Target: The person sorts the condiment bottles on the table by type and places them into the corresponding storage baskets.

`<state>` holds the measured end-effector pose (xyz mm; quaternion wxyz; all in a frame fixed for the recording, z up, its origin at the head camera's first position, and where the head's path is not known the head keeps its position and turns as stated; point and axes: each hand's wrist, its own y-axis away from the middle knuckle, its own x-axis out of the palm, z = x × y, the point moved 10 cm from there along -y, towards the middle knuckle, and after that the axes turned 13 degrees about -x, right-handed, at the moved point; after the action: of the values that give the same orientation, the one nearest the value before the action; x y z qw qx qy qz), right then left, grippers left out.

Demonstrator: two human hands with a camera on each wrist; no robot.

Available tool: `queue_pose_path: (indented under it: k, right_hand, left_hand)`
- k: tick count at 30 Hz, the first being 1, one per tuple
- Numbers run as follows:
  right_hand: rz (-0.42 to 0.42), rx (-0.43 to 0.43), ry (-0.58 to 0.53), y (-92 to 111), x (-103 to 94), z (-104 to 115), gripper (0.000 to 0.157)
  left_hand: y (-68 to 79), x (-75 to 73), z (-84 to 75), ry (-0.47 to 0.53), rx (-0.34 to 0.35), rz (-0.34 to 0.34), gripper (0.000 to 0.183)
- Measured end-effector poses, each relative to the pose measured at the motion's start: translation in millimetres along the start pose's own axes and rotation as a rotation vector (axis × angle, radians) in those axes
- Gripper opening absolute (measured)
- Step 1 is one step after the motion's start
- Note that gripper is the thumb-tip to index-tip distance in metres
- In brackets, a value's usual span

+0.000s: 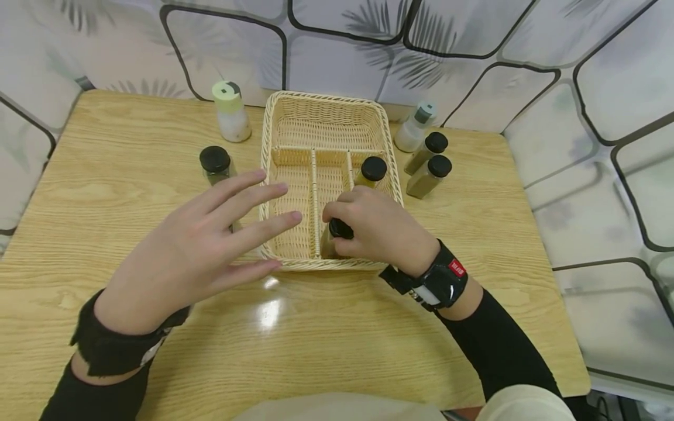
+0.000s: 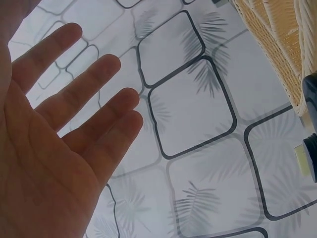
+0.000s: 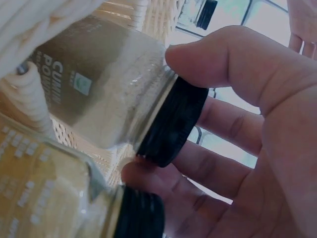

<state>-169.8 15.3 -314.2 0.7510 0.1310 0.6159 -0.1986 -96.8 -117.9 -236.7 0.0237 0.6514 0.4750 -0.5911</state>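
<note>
My right hand (image 1: 381, 225) grips a cumin powder jar (image 3: 106, 84) by its black lid (image 3: 173, 121), thumb on one side and fingers on the other. The jar stands in the front middle compartment of a divided wicker basket (image 1: 326, 96). A jar with yellow contents (image 3: 44, 183) and a black lid is in the right compartment, close to my fingers. My left hand (image 1: 195, 245) is held out with fingers spread, above the table and the basket's left edge, with nothing in it. Behind the left hand is a dark jar with a black lid (image 1: 215, 159), partly hidden.
A shaker bottle with a pale green cap (image 1: 229, 111) stands left behind the basket. To the right are a white bottle (image 1: 413, 128) and two black-lidded spice jars, one nearer (image 1: 427, 178) and one farther (image 1: 425, 153). Patterned fabric (image 1: 337, 58) rises behind the wooden table (image 1: 295, 339).
</note>
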Motion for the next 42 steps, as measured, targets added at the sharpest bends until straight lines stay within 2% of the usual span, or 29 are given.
queue_pose_path:
  k: [7,21,30,36,42]
  right_hand:
    - [0.052,0.027,0.01,-1,2.8,-1,0.023]
    - [0.058,0.032,0.021,1,1.5,-2,0.024]
    - [-0.049,0.051,0.012,16,-19.7,-5,0.043]
    - [-0.123,0.065,0.043,31,-35.1,-13,0.045]
    - [-0.157,0.12,0.054,45,-43.8,-24,0.045]
  left_hand:
    - [-0.4,0.7,-1.6,0.009,0.001,-0.003,0.048]
    - [-0.2,5.8,-1.1,0.003,-0.011,0.02,0.048]
    - [-0.8,5.6,-2.8,0.017,0.003,0.011,0.048]
    - [-1.1,5.4,-2.0,0.018,-0.002,0.012,0.048]
    - [-1.1,4.8,-2.4,0.022,0.001,0.002,0.048]
